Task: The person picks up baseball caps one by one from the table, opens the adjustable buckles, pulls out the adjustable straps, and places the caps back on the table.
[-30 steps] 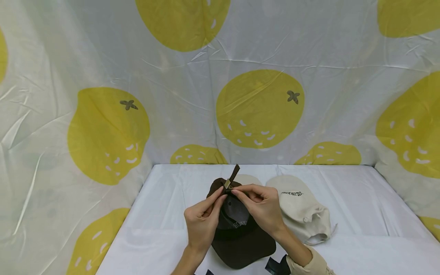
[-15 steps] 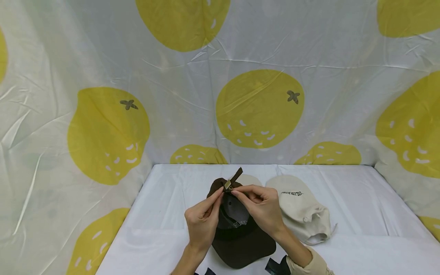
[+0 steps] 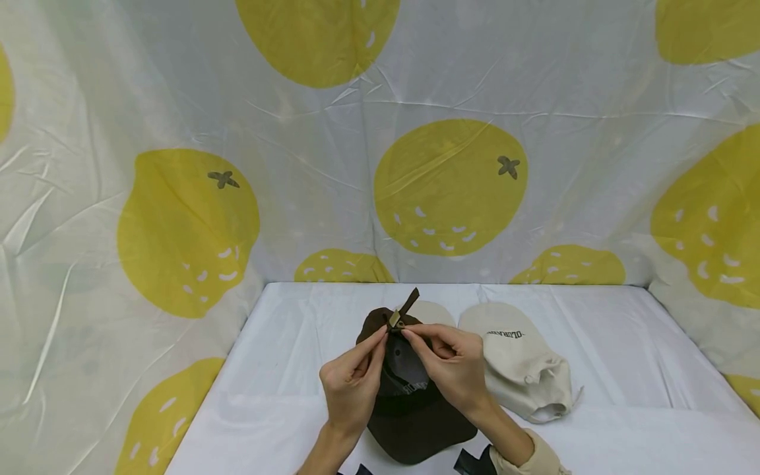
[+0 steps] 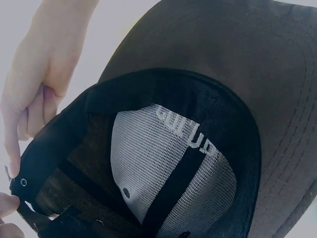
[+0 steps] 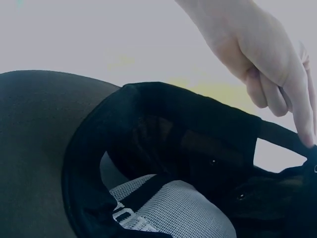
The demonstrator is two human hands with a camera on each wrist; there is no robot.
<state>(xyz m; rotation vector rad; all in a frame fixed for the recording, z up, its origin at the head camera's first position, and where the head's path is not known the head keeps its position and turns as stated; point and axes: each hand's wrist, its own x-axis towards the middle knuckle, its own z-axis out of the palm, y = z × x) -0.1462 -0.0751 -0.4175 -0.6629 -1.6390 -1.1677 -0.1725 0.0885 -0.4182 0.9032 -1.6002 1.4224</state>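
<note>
A dark brown cap rests with its brim toward me and its inside showing; the left wrist view shows a white mesh lining and backward lettering. At its rear edge are an adjusting strap, whose loose end sticks up, and a brass-coloured buckle. My left hand pinches the strap band just left of the buckle with thumb and forefinger. From the right, my right hand pinches the same band, fingertips close to the left ones. The fingertips partly cover the band in the head view.
A beige cap with dark lettering lies right of my right hand. Another pale cap shows partly behind the brown one. White cloth covers the table; a lemon-print curtain hangs behind and at the sides.
The strap's loose end has tilted slightly to the right since a second ago. Both hands keep pinching the band, with only small finger shifts.
</note>
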